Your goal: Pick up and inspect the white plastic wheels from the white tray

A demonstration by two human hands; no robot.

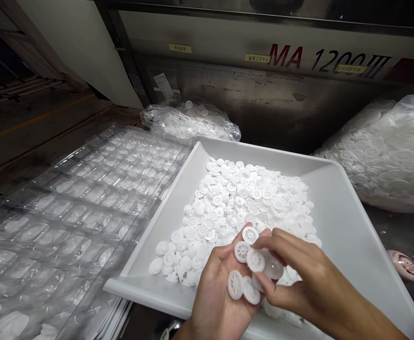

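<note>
My left hand [215,293] is cupped palm up over the near edge of a white tray [337,208]. Several white plastic wheels [244,276] lie stacked along its fingers. My right hand [299,278] reaches in from the right, its fingers pinched on one of those wheels [255,259]. A large pile of the same white wheels [245,208] fills the middle of the tray just beyond both hands.
Clear blister trays with rows of pockets [79,208] cover the table to the left. A plastic bag of white wheels [190,120] lies behind the tray; a bigger bag [387,156] sits at the right. A machine panel [299,61] closes the back. A pink round object [405,264] lies right.
</note>
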